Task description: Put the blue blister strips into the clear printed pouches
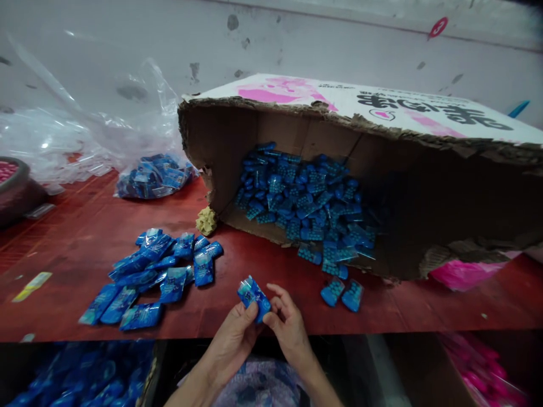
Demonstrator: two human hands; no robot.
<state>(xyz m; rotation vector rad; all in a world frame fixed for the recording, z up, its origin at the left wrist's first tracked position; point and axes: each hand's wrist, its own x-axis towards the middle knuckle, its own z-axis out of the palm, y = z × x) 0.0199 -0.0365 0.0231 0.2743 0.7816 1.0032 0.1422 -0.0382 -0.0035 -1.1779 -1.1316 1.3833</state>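
Note:
Above the table's front edge, my left hand (240,325) pinches a small blue packet (253,297) with its thumb on the printed face. My right hand (288,319) has its thumb and fingers at the packet's lower right edge. To the left of my hands, similar glossy blue packets (144,271) lie in a loose pile. On the right, two blue pieces (341,294) in clear wrapping rest on the table. More of these wrapped blue pieces (305,192) are heaped inside a cardboard box lying on its side.
The torn cardboard box (360,110) takes up the right side of the red table (263,260). Further left are a clear bag of blue packets (155,175), clear plastic bags (55,141), a bowl (21,192) and a yellow lump (206,221). Blue items (85,373) fill a bin below.

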